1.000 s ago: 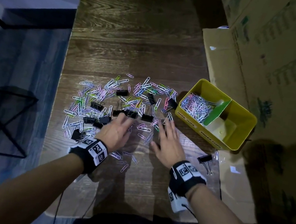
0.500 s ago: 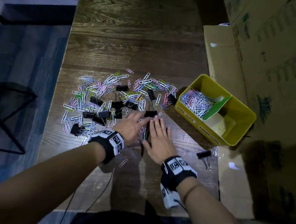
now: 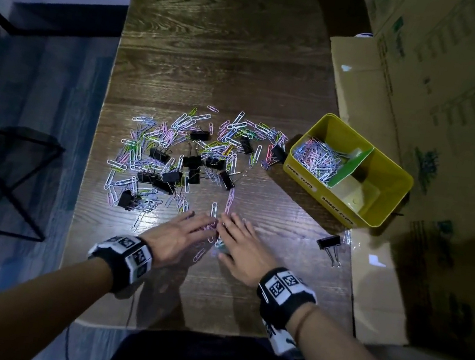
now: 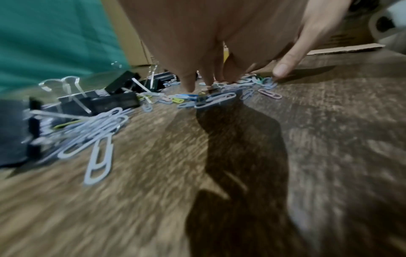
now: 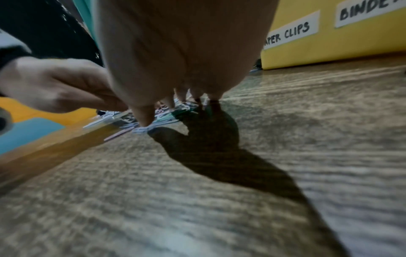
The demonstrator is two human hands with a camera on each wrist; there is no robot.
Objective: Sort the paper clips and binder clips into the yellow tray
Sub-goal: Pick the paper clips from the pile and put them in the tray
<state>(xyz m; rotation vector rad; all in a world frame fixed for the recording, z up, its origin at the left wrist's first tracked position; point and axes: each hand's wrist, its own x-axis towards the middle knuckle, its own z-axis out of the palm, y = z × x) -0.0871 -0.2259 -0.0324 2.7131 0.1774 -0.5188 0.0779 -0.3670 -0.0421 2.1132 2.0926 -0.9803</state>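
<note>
Head view gave me both hands low on the desk, my left hand and right hand laid palm-down side by side with their tips nearly meeting over a small gathered bunch of paper clips. The left fingers were stretched out and spread, their tips pressing down on the clips, the thumb set apart to the side. The right fingers were likewise extended, tips down on the same bunch; neither hand was curled round anything that I could see. The main scatter of coloured paper clips lay at about 11 o'clock from my hands, with black binder clips mixed through it. The yellow tray stood at about 2 o'clock, well apart from the hands, and a green divider split it in two: the near-left compartment held a heap of paper clips, and what lay in the other I could not make out. Its front wall carried handwritten labels, "PAPER CLIPS" and a second one starting "BINDE". One lone binder clip sat at 3 o'clock from my right hand, near the desk's edge, beside flattened cardboard spread along the right side.
</note>
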